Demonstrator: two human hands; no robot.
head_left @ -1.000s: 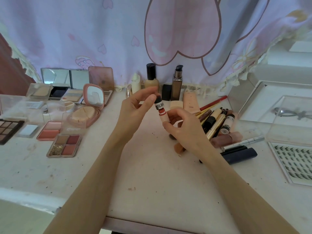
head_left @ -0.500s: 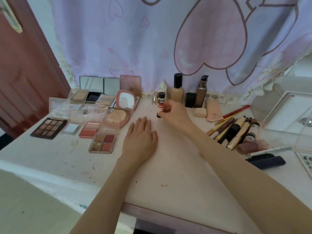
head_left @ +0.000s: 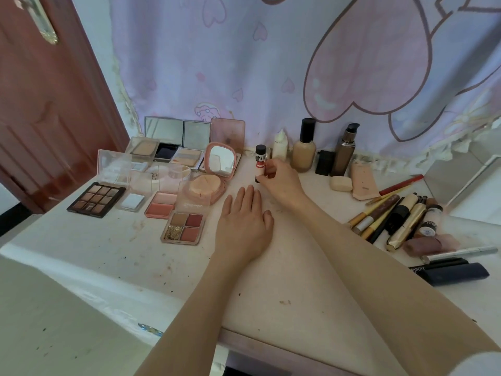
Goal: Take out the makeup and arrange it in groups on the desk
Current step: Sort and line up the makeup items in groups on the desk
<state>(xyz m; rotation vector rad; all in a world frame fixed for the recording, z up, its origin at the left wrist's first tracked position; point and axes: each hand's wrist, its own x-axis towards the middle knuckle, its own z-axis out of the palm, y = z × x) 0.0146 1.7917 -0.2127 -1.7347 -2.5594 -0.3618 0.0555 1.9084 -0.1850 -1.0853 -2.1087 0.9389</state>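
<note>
Small tube (head_left: 260, 163) upright between pink compact (head_left: 214, 175) and white bottle (head_left: 279, 144).

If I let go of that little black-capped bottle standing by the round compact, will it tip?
Probably tippy: the bottle is tall, narrow and upright on a small base, steadied by the right hand. If it falls, its round body would likely roll. It looks light for its size.

Left hand (head_left: 244, 223) palm-down, fingers straight and together, forearm extended behind it; right hand (head_left: 279, 180) just ahead and to its right, fingers curled in a pinch, forearm outstretched.
</note>
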